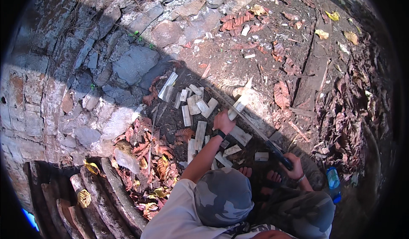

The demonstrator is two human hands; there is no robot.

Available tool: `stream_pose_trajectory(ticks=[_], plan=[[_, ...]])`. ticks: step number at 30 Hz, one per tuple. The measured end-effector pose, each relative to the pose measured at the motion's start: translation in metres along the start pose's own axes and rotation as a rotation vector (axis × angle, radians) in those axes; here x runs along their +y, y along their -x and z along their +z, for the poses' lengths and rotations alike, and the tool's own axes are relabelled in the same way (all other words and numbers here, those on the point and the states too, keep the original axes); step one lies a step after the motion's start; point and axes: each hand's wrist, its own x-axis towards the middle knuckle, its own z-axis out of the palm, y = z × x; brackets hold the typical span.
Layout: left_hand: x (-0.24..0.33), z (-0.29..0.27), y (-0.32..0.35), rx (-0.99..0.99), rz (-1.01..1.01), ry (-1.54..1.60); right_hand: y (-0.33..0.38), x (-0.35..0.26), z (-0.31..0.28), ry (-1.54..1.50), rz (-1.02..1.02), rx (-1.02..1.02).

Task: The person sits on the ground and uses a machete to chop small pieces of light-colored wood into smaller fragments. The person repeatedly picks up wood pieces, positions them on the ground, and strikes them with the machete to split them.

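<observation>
My left hand (223, 123) is closed around the lower end of a pale split piece of wood (241, 104), which tilts against a light-coloured chopping block (256, 105). Gripped in my right hand (294, 166) is the dark handle of a machete (276, 150). Its long, thin blade runs up and to the left, passing across the wood close to my left hand. Whether the blade touches the wood I cannot tell. Several cut wood pieces (200, 134) lie on the ground around my left hand.
A rough stone wall (135, 63) rises on the left. Stacked logs (96, 196) lie at the lower left, beside dry leaves (162, 166). A clear plastic bottle with blue parts (332, 178) lies right of my right hand. My bare toes (274, 176) are below the wood pieces.
</observation>
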Motion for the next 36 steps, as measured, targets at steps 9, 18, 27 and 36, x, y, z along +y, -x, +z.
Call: stream_pose_trajectory(ticks=[9,18,27,36], plan=[[0.070,-0.102,-0.025,-0.389,-0.014,0.337,0.000,-0.046,-0.059,-0.174,-0.123,0.362],[0.137,-0.135,-0.036,-0.852,-0.094,0.876,0.043,-0.012,-0.106,-0.165,-0.088,0.507],[0.144,-0.127,-0.024,-1.075,-0.003,0.937,0.059,-0.046,-0.086,-0.314,-0.148,0.608],[0.101,-0.132,0.000,-1.158,-0.134,1.350,0.039,-0.023,-0.037,-0.823,-0.080,0.509]])
